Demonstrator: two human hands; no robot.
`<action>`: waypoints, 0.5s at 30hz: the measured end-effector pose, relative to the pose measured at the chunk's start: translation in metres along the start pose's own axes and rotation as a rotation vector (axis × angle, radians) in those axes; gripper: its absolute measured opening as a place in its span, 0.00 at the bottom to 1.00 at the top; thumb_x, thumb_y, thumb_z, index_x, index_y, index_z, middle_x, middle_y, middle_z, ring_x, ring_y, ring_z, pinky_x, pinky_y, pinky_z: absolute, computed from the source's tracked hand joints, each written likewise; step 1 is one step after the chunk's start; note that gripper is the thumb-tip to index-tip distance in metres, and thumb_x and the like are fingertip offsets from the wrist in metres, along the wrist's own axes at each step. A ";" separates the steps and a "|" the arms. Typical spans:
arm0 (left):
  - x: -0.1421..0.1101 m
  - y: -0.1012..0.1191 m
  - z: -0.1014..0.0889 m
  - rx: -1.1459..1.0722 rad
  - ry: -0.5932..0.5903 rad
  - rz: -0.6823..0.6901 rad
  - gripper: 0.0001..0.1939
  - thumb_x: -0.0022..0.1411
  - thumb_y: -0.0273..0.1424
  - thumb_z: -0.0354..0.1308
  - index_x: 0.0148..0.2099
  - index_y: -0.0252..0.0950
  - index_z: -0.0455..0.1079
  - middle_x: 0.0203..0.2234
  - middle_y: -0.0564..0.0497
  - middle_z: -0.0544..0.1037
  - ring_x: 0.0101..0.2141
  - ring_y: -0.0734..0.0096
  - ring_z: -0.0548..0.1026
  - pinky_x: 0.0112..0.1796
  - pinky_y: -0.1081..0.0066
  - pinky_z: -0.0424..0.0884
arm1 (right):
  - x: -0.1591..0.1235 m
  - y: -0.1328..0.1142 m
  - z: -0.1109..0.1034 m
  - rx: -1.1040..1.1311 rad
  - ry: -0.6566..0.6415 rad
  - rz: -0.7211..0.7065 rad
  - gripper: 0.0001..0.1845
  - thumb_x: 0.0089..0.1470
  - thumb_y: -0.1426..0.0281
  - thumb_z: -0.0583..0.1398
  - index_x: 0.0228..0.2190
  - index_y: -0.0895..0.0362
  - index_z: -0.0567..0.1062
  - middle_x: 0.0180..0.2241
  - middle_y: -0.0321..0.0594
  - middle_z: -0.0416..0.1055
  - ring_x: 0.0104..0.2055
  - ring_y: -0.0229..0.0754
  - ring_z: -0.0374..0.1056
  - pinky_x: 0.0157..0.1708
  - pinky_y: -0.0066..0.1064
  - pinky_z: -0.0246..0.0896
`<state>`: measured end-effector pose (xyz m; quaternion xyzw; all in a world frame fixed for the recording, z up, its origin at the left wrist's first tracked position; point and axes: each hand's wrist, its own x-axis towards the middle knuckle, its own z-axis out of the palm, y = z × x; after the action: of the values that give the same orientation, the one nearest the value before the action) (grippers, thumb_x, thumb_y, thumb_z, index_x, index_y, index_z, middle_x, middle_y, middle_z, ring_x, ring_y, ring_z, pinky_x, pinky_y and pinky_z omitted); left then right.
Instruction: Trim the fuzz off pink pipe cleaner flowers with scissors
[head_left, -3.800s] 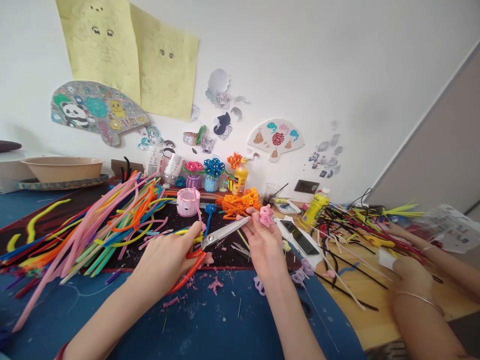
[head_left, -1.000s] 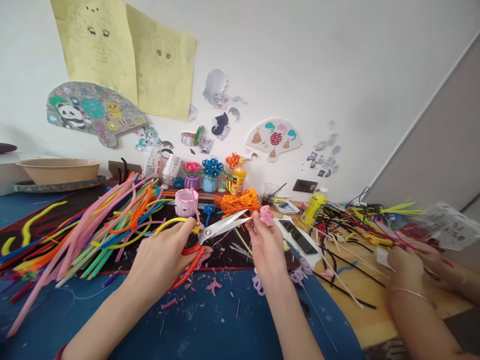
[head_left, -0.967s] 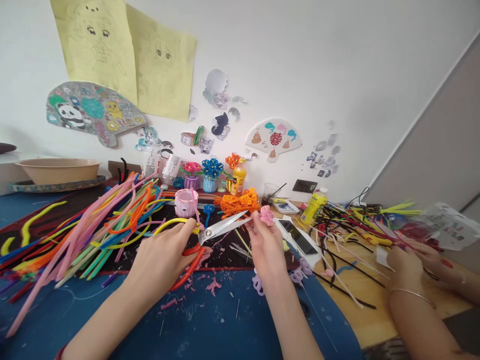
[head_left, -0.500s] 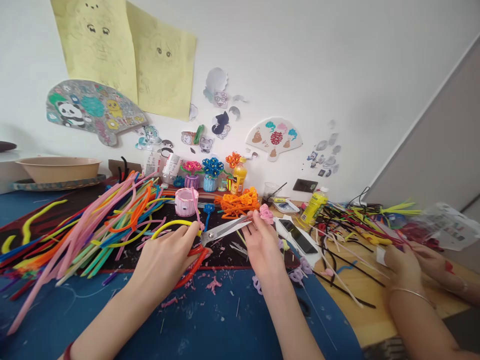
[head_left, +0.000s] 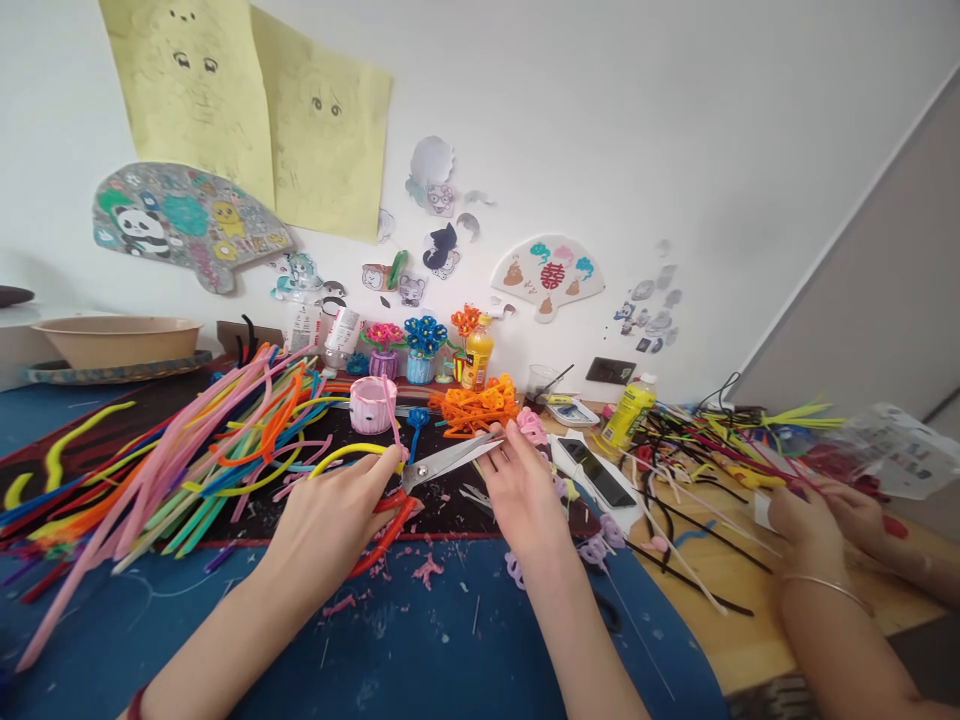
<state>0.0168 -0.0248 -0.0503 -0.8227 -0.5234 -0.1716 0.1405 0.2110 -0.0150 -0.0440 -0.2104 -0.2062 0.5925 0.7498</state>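
A: Firstly, item one: scissors (head_left: 442, 464), red handles, in the left hand (head_left: 330, 525); fingers wrapped shut on the handles, blades nearly closed, tips beside the right hand (head_left: 521, 490).

B: Item two?

A: Small pink flower (head_left: 533, 427) of fuzzy wire, pinched at the right fingertips (head_left: 517, 437), above the black mat (head_left: 450, 500) on the bench (head_left: 420, 640).

B: Handling?

A: Light, soft outside, likely a bendable wire core; crushes easily. Best held at its base, clear of the blades.

B: Change?

A: Half a second ago the blades stood slightly wider; the flower has dipped a little. Another person's hands (head_left: 817, 520) stay among the wires at right.
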 end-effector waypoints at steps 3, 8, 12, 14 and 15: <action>0.002 0.001 -0.001 -0.002 -0.014 -0.009 0.15 0.63 0.38 0.50 0.52 0.43 0.61 0.34 0.49 0.79 0.35 0.57 0.77 0.23 0.71 0.53 | 0.000 0.000 0.000 0.010 0.002 0.000 0.08 0.42 0.72 0.70 0.26 0.56 0.77 0.28 0.32 0.76 0.35 0.35 0.72 0.42 0.28 0.67; 0.004 0.004 -0.003 0.005 -0.050 -0.053 0.17 0.65 0.45 0.45 0.47 0.39 0.61 0.31 0.48 0.78 0.32 0.55 0.77 0.21 0.69 0.50 | -0.001 0.000 0.001 0.013 0.001 0.004 0.07 0.42 0.72 0.70 0.26 0.56 0.77 0.27 0.32 0.76 0.34 0.35 0.73 0.39 0.27 0.68; 0.003 0.005 -0.004 -0.015 -0.072 -0.063 0.17 0.66 0.46 0.42 0.45 0.38 0.59 0.32 0.47 0.77 0.33 0.54 0.77 0.22 0.69 0.51 | -0.001 0.000 0.002 0.004 0.001 0.008 0.06 0.43 0.71 0.70 0.25 0.57 0.77 0.26 0.32 0.75 0.32 0.35 0.73 0.37 0.26 0.68; 0.003 0.005 -0.004 -0.013 -0.081 -0.053 0.16 0.66 0.45 0.42 0.44 0.39 0.58 0.32 0.47 0.77 0.33 0.54 0.77 0.22 0.69 0.50 | -0.002 0.000 0.002 0.006 0.002 0.006 0.06 0.42 0.72 0.70 0.25 0.57 0.77 0.26 0.32 0.76 0.32 0.35 0.73 0.37 0.26 0.69; 0.002 0.005 -0.003 -0.008 -0.089 -0.051 0.15 0.66 0.45 0.43 0.45 0.39 0.58 0.32 0.48 0.77 0.33 0.54 0.77 0.22 0.69 0.50 | -0.002 0.000 0.002 0.007 0.001 0.005 0.06 0.42 0.72 0.70 0.25 0.57 0.77 0.26 0.32 0.76 0.33 0.36 0.73 0.37 0.26 0.69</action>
<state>0.0215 -0.0261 -0.0466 -0.8165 -0.5492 -0.1404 0.1094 0.2094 -0.0165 -0.0420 -0.2087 -0.2031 0.5949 0.7492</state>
